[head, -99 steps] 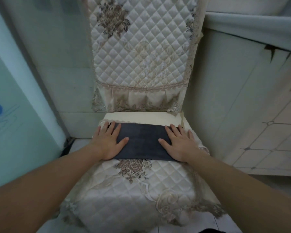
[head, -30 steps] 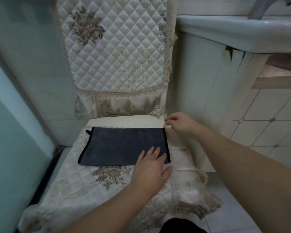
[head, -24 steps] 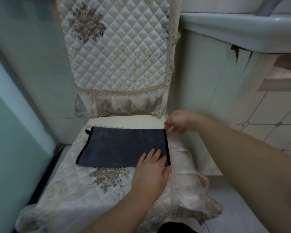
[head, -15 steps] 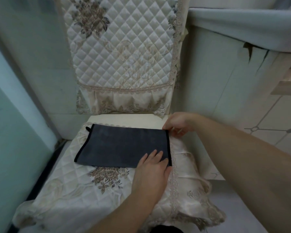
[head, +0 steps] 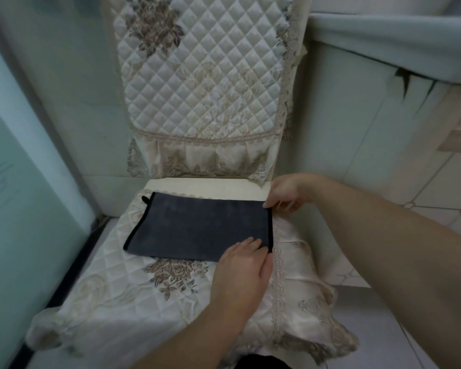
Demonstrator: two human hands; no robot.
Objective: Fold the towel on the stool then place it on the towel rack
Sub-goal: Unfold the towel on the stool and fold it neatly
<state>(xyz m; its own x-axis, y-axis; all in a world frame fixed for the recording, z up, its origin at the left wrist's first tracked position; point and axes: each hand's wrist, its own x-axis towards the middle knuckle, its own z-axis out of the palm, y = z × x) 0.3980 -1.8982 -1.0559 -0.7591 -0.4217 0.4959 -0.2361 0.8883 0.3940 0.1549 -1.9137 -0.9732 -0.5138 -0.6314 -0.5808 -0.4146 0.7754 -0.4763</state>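
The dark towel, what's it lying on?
The dark towel lies flat on a quilted cream seat cover. The left hand covers its near right corner. The seat beneath the cover is hidden.

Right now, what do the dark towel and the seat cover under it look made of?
The towel: soft, matte napped cloth, probably microfibre, with black stitched edging. The seat cover: quilted, slightly glossy satin-like fabric, diamond-stitched, with floral embroidery and lace trim.
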